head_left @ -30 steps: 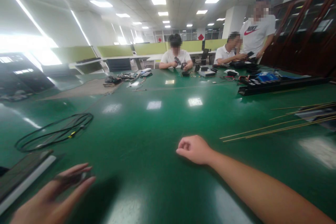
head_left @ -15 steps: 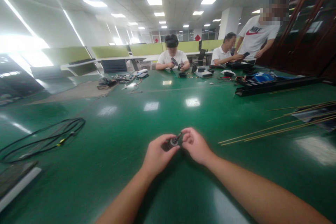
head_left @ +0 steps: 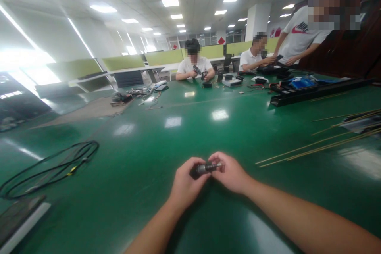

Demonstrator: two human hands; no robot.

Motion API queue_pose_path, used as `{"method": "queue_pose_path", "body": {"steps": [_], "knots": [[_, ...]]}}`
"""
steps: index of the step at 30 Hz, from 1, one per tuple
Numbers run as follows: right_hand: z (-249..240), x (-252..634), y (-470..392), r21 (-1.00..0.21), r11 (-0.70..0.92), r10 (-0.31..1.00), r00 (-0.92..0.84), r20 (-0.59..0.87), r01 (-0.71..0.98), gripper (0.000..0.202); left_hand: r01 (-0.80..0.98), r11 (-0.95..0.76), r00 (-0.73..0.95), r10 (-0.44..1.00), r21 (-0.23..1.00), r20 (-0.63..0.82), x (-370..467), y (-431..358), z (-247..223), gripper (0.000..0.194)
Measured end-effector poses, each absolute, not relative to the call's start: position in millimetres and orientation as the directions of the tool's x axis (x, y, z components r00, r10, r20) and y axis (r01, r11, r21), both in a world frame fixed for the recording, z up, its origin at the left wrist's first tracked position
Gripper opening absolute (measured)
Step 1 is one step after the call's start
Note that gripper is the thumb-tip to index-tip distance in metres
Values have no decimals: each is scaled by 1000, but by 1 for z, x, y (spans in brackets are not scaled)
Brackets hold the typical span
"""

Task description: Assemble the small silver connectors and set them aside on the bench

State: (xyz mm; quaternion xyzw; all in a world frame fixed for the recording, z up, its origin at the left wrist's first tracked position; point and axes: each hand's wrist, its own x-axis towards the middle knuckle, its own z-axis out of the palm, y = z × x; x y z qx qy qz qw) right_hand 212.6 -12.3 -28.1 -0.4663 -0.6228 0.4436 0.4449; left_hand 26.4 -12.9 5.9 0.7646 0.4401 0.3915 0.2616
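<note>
A small dark cylindrical part with a metallic collar and a thin tip [head_left: 205,168] lies sideways between my hands, above the green tabletop [head_left: 143,135]. My left hand [head_left: 188,180] wraps round its dark end, thumb in front. The fingers of my right hand [head_left: 228,170] are bent round the thin tip at the other end. What the part is cannot be made out. Both forearms reach in from the bottom of the view.
Black cable [head_left: 74,162] lies coiled at the left, above a dark flat object with a pale edge [head_left: 26,222]. Thin yellow rods [head_left: 297,151] and a black rail [head_left: 321,92] are at the right. Three people are at the far side, one standing [head_left: 306,35].
The part has turned from pointing up and away to lying sideways towards my right hand, whose fingers now meet its tip. The view has shifted slightly. The standing person leans further right.
</note>
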Motion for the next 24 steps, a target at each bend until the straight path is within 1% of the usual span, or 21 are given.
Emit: {"method": "queue_pose_path", "body": {"steps": [5, 12, 17, 21, 24], "knots": [[-31, 215, -12, -968, 137, 980, -175, 100, 213, 30, 476, -463, 246, 886, 748, 393, 23, -7, 2, 18], [-29, 214, -13, -973, 170, 972, -189, 139, 159, 30, 393, -494, 280, 868, 776, 411, 28, -9, 6, 9], [-27, 215, -14, -966, 186, 969, -198, 150, 177, 29, 372, -494, 291, 866, 786, 407, 31, -12, 7, 11], [-27, 216, -15, -965, 170, 970, -209, 127, 198, 29, 395, -412, 262, 907, 821, 329, 31, -12, 7, 20], [-27, 216, -15, -968, 158, 970, -213, 115, 195, 30, 324, -291, 248, 944, 900, 216, 31, -9, 5, 26]]}}
